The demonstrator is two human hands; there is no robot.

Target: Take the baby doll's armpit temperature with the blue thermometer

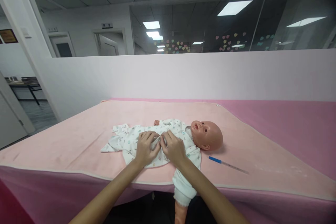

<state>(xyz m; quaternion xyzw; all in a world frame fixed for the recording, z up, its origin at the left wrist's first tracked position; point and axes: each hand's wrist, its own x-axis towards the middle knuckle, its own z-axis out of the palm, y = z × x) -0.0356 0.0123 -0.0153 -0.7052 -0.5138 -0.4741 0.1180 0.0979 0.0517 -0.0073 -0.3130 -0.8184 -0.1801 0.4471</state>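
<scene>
A baby doll (207, 134) lies on its back on a pink blanket, its head to the right. It wears a white patterned baby outfit (131, 143). My left hand (147, 148) and my right hand (172, 146) meet over the doll's belly. Both hands have their fingers closed on the cloth at the front of the outfit, where a fold is pinched up between them. The fastening under my fingertips is too small to make out. One doll arm, its sleeve (182, 189) bunched up, hangs over the table's front edge beneath my right forearm.
A thermometer-like stick with a blue end (215, 160) lies right of the doll. The pink blanket (86, 131) covers the table, over a darker pink cloth (294, 129). Behind stands a white low wall (189, 77) with glass above.
</scene>
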